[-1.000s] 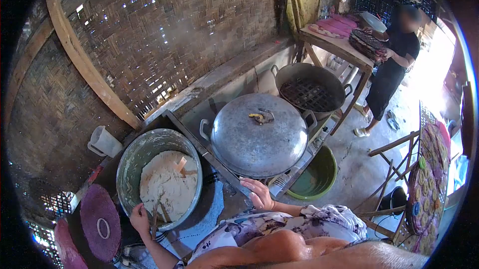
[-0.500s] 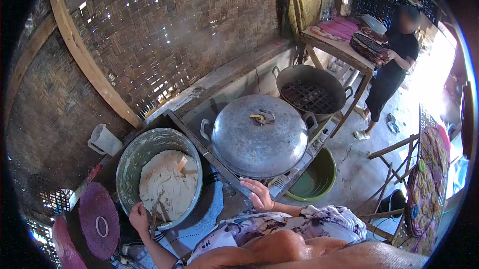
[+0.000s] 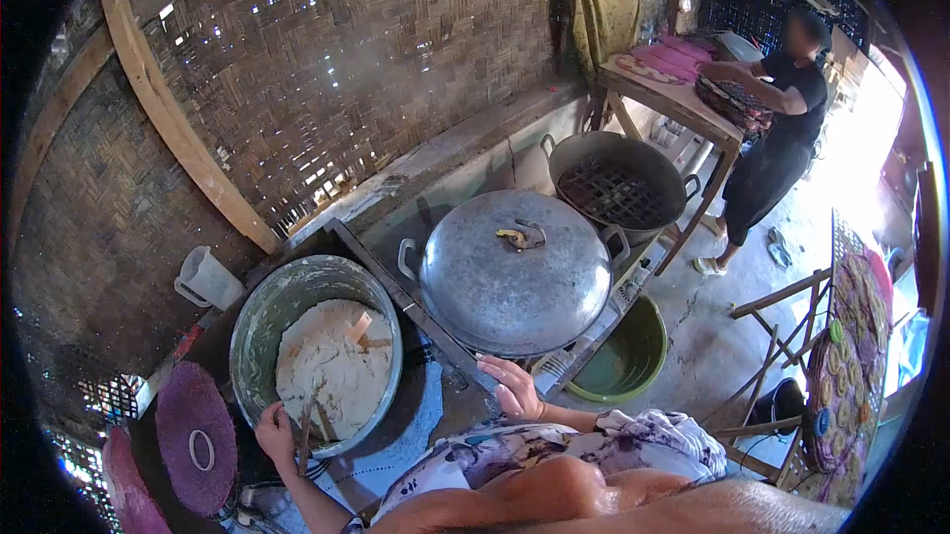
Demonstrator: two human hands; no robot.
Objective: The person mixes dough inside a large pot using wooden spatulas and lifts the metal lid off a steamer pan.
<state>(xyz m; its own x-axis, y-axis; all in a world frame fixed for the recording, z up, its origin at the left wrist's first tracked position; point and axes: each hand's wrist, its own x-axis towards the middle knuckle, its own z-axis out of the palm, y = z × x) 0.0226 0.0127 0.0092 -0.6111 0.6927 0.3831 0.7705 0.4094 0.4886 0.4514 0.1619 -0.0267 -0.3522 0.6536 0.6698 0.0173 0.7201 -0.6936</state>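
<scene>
My left hand (image 3: 275, 432) is at the near-left rim of a large round tub (image 3: 248, 321), its fingers curled over the edge. Inside the tub lies a mound of whitish flour or dough (image 3: 332, 371), with a wooden-looking piece (image 3: 360, 324) sticking out of it. Thin stick-like handles (image 3: 323, 418) lean on the tub's near rim, close to that hand. My right hand (image 3: 510, 388) is held out with fingers extended and nothing in it, just in front of a big metal pot covered by a domed lid (image 3: 515, 282). Whitish residue shows on its fingertips.
Beyond the lidded pot stands an open wide pan (image 3: 618, 178) with a grid inside. A green basin (image 3: 648, 351) sits on the floor at right. A purple oval disc (image 3: 196, 435) and a white pitcher (image 3: 210, 278) flank the tub. A co-worker (image 3: 792, 103) stands by a wooden table (image 3: 673, 98).
The co-worker has leaned in and stretched an arm across the stack toward the pink items on the table. My own hands stay almost where they were.
</scene>
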